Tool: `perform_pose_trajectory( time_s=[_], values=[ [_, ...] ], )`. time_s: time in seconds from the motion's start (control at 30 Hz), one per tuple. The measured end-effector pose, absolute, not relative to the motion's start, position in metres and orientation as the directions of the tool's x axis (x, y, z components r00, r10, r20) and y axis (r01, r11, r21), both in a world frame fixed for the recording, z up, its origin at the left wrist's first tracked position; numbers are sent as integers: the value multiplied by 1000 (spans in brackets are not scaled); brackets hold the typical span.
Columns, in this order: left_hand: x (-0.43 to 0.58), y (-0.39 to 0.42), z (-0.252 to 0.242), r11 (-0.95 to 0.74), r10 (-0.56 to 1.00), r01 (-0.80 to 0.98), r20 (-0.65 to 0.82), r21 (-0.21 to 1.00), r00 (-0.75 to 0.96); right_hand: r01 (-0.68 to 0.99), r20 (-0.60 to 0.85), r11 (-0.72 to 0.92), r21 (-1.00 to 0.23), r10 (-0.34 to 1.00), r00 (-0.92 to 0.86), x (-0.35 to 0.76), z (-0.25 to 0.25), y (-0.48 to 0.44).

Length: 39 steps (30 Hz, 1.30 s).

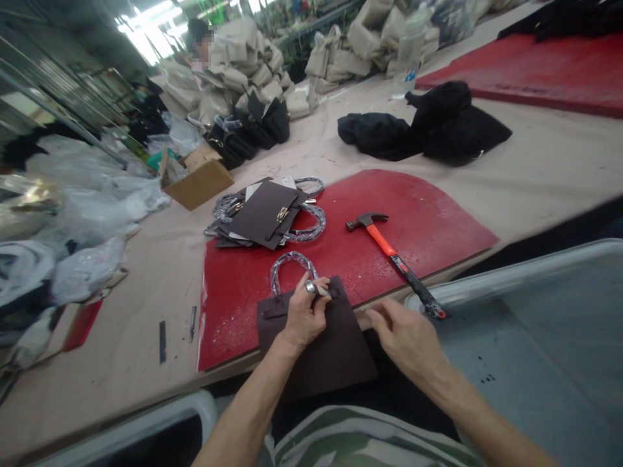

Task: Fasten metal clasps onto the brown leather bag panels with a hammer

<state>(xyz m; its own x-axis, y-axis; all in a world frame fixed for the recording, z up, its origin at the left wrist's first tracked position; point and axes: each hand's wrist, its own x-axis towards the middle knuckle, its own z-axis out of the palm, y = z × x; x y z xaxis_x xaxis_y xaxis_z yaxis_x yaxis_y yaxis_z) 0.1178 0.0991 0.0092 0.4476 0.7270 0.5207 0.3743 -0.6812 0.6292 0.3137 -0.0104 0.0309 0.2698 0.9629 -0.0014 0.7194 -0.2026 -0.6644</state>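
A dark brown bag panel with a plastic-wrapped handle lies partly on a red board and overhangs the table's front edge. My left hand is closed on the panel's upper part, with fingers pinched by the handle's right end. A shiny silver ring shows at one of its fingers. At the panel's right edge, my right hand has its fingers curled together; what is between them, if anything, is hidden. A claw hammer with an orange and black handle lies on the board, to the right of the panel.
Several similar panels are stacked on the red board. A cardboard box, black bags and black cloth lie beyond. Grey bins stand at the table's front edge. A person sits behind piled beige bags.
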Motion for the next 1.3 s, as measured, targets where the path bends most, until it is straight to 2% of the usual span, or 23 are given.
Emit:
perform_pose_trajectory(
  time_s=[0.07, 0.13, 0.23, 0.3, 0.4, 0.5, 0.6, 0.7, 0.8, 0.93, 1.3],
  values=[
    [119, 99, 9, -647, 754, 356, 497, 675, 429, 806, 217, -141, -575, 923, 317, 337, 42, -4],
    [119, 98, 9, -631, 766, 341, 489, 697, 418, 889, 363, -134, -438, 878, 311, 359, 46, 4],
    [118, 98, 10, -640, 760, 330, 505, 694, 409, 948, 417, -159, -275, 869, 267, 382, 43, 12],
    [118, 98, 10, -645, 755, 325, 510, 691, 412, 954, 405, -168, -249, 877, 260, 386, 38, 13],
    [117, 99, 10, -655, 746, 329, 512, 681, 426, 949, 414, -160, -271, 871, 265, 375, 33, 10],
    [117, 97, 8, -679, 727, 340, 528, 651, 439, 934, 444, -30, -356, 874, 197, 349, 37, 10],
    [116, 94, 7, -693, 719, 378, 549, 615, 426, 886, 374, 124, -447, 925, 60, 319, 42, 23],
    [117, 90, 9, -695, 718, 426, 573, 579, 394, 854, 266, 184, -487, 962, -55, 302, 39, 42],
    [118, 88, 12, -708, 704, 429, 604, 561, 373, 825, 201, 208, -525, 972, -117, 297, 31, 57],
    [117, 88, 12, -714, 700, 400, 614, 575, 366, 804, 183, 197, -561, 977, -111, 298, 25, 63],
    [111, 96, 15, -592, 802, 366, 482, 718, 352, 797, 177, 217, -563, 974, -140, 298, 21, 64]
  ],
)
